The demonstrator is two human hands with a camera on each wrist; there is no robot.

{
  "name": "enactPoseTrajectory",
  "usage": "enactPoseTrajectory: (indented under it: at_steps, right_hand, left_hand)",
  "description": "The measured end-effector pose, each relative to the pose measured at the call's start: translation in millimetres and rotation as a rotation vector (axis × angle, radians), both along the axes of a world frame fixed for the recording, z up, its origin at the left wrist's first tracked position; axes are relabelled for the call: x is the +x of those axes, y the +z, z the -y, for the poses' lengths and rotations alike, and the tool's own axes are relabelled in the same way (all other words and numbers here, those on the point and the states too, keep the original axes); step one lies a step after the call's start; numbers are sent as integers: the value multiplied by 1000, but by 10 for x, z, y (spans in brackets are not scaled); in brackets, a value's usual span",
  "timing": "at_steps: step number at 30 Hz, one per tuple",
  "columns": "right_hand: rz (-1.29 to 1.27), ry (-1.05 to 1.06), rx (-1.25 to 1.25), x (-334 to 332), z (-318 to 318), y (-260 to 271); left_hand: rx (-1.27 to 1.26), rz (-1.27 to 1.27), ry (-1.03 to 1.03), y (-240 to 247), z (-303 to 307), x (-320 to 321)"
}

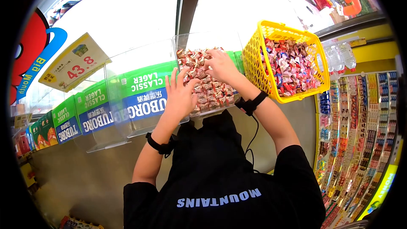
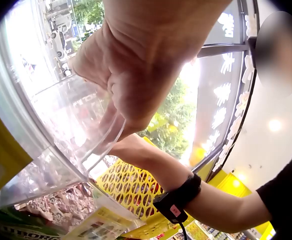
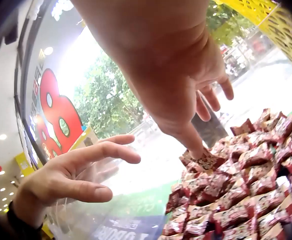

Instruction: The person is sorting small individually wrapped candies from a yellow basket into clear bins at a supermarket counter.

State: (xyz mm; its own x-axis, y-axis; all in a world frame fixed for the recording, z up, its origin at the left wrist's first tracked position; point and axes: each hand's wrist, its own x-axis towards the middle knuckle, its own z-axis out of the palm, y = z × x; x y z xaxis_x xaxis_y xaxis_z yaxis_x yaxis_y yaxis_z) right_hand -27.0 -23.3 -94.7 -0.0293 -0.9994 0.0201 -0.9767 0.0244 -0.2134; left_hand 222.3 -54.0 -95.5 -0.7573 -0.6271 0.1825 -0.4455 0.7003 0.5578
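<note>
Clear bin (image 1: pixel 212 40) at centre top of frame, roughly half full of wrapped candies (image 1: pixel 210 91). Yellow basket (image 1: pixel 254 59) just right of it, also loaded. Looks like the pile-levelling step to me.

Left hand (image 1: pixel 180 95) spread flat against bin's left wall, grasping nothing. Right hand (image 1: pixel 220 65) loose on top of pile, fingertips pressing, no grab.

Next move imo: any scoop needs lift over rim. Basket edge tight on right, empty bin (image 1: pixel 140 63) on left gives elbow room.
</note>
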Motion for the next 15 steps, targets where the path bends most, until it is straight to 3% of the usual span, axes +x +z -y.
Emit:
enactPoseTrajectory:
  at_steps: [10,15]
  right_hand:
    - [-39,-33,-215,-161,-171,-442]
    - [-32,13,3,23,-185,-302]
  left_hand:
    - [-7,-26,-10,-1,18,9]
    - [-7,-36,-13,-5,33,20]
